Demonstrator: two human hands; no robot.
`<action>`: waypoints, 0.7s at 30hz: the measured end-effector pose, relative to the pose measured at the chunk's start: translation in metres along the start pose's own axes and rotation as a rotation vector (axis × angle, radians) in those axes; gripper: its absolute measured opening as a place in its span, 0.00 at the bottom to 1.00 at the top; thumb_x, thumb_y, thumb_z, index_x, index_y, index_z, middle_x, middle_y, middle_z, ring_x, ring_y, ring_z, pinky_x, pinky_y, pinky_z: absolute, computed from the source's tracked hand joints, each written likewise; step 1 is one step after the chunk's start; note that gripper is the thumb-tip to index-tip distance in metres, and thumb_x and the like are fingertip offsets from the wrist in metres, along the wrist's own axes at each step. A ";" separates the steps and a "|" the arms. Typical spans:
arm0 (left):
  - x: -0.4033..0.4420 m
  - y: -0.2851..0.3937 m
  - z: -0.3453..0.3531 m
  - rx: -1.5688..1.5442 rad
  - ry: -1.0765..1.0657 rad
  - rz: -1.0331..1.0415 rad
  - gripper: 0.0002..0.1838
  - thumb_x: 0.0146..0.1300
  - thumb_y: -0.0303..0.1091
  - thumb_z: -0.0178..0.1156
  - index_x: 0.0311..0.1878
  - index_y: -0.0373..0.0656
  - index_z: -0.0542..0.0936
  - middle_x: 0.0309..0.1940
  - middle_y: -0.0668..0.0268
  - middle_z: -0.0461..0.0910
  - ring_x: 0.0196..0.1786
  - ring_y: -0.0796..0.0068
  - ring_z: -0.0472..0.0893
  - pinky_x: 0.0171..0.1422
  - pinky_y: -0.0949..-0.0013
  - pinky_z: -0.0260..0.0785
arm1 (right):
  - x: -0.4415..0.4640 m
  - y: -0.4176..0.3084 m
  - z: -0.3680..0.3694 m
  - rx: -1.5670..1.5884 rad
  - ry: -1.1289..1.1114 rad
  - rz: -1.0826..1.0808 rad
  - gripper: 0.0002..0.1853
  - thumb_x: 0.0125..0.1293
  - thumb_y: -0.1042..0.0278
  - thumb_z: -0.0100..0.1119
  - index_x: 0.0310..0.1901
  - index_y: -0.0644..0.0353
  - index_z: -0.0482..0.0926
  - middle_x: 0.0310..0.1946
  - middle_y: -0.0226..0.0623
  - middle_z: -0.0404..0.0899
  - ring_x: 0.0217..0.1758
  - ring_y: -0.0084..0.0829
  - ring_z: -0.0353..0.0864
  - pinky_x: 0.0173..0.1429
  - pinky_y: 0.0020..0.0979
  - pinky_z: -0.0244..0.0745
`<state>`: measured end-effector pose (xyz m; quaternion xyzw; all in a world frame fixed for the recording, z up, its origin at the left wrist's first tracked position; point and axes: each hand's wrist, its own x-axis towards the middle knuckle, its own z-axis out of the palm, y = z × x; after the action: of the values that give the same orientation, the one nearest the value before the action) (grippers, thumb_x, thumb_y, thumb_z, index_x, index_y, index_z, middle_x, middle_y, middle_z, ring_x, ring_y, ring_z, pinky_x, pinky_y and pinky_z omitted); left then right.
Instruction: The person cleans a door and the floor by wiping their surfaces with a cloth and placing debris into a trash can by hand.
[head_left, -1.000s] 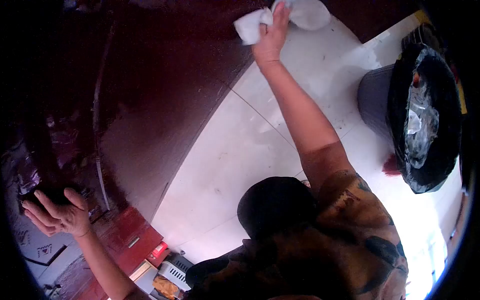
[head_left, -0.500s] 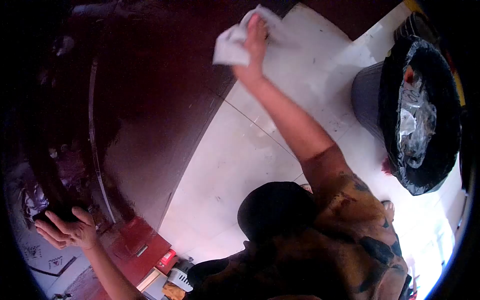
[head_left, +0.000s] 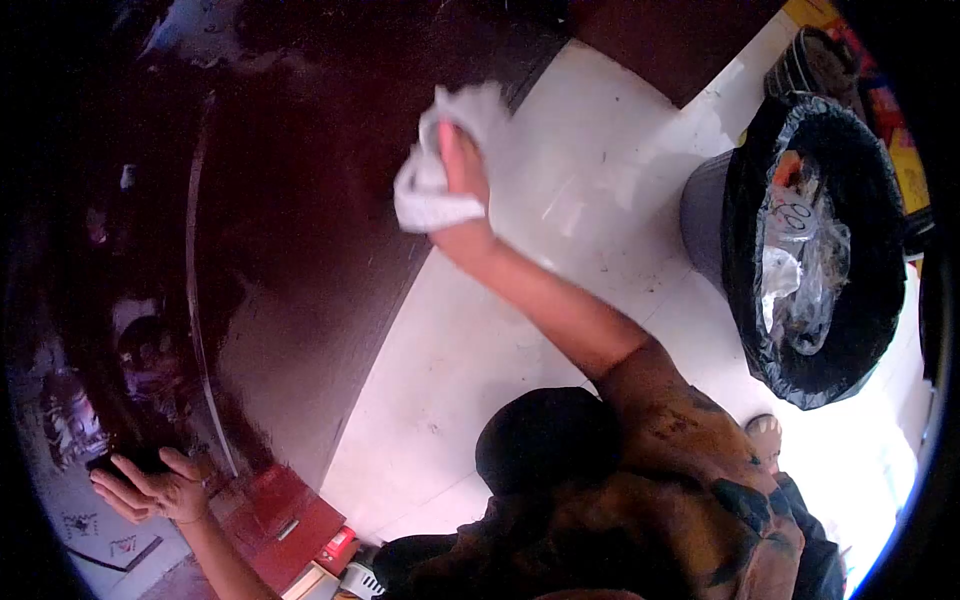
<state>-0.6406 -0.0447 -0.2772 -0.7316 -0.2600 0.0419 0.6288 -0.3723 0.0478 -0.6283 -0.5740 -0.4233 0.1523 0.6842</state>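
Observation:
My right hand (head_left: 462,185) is closed on a crumpled white cloth (head_left: 440,212). It is over the near edge of a large, glossy dark red surface (head_left: 310,200), with the arm stretched out. The cloth is slightly blurred; whether it touches the surface I cannot tell. At the lower left, my left hand (head_left: 160,490) has its fingers spread and rests against the far side of the same shiny surface. A dark patch beside its fingertips is too dim to make out. A pale strip (head_left: 195,270) runs along the glossy surface between my hands.
To the right stands a grey bin (head_left: 705,215) lined with a black bag (head_left: 880,250), with clear plastic and other rubbish inside. Pale floor tiles (head_left: 440,390) lie below. A red panel with a small handle (head_left: 288,528) is at the lower left. A sandalled foot (head_left: 765,440) shows beside the body.
My right hand has moved down and to the left in view with the white cloth. The left hand stays at the surface, as the whole view has shifted slightly.

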 end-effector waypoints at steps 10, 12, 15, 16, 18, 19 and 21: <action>-0.004 -0.003 0.004 -0.017 0.043 -0.022 0.28 0.67 0.52 0.52 0.61 0.40 0.72 0.64 0.47 0.67 0.64 0.43 0.68 0.64 0.49 0.66 | 0.140 0.169 -0.047 -0.817 -0.094 0.050 0.31 0.50 0.68 0.60 0.58 0.61 0.66 0.59 0.51 0.64 0.67 0.49 0.58 0.68 0.47 0.54; -0.006 -0.003 0.005 -0.007 0.040 -0.035 0.28 0.67 0.51 0.52 0.61 0.40 0.72 0.64 0.47 0.67 0.63 0.43 0.69 0.64 0.49 0.66 | 0.133 0.171 -0.056 -1.015 -0.242 0.111 0.27 0.49 0.66 0.62 0.54 0.61 0.70 0.55 0.48 0.68 0.64 0.48 0.62 0.65 0.48 0.57; 0.000 -0.004 0.001 -0.017 0.023 -0.019 0.28 0.67 0.51 0.53 0.62 0.40 0.72 0.64 0.48 0.67 0.63 0.44 0.69 0.64 0.49 0.67 | 0.131 0.156 -0.062 -1.151 -0.427 0.210 0.23 0.48 0.63 0.64 0.48 0.61 0.77 0.50 0.44 0.74 0.60 0.45 0.67 0.61 0.49 0.63; -0.002 -0.004 0.003 -0.021 0.038 -0.014 0.28 0.67 0.50 0.53 0.62 0.40 0.72 0.63 0.48 0.67 0.63 0.44 0.69 0.64 0.50 0.67 | 0.129 0.152 -0.063 -1.162 -0.434 0.189 0.22 0.48 0.62 0.64 0.46 0.61 0.79 0.48 0.43 0.76 0.58 0.44 0.68 0.59 0.49 0.65; -0.003 -0.006 0.005 -0.033 0.051 -0.005 0.27 0.67 0.50 0.53 0.62 0.41 0.72 0.63 0.48 0.68 0.63 0.45 0.69 0.65 0.50 0.66 | 0.117 0.144 -0.065 -1.145 -0.369 0.037 0.19 0.47 0.61 0.65 0.41 0.61 0.81 0.45 0.42 0.78 0.57 0.44 0.70 0.58 0.50 0.66; -0.005 -0.007 0.005 -0.043 0.049 -0.006 0.27 0.67 0.50 0.53 0.62 0.41 0.72 0.63 0.49 0.68 0.63 0.46 0.69 0.65 0.51 0.66 | 0.110 0.143 -0.068 -1.132 -0.311 -0.082 0.18 0.47 0.61 0.64 0.39 0.62 0.82 0.43 0.41 0.79 0.56 0.44 0.71 0.58 0.49 0.65; -0.010 -0.006 0.007 -0.039 0.054 -0.011 0.27 0.67 0.50 0.53 0.62 0.41 0.72 0.63 0.49 0.68 0.64 0.47 0.68 0.65 0.51 0.66 | 0.096 0.147 -0.069 -1.098 -0.192 -0.322 0.16 0.47 0.60 0.63 0.34 0.63 0.83 0.39 0.40 0.80 0.55 0.44 0.72 0.59 0.49 0.64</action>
<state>-0.6542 -0.0428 -0.2753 -0.7430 -0.2478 0.0135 0.6216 -0.2223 0.1127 -0.7230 -0.7567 -0.5826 -0.1441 0.2594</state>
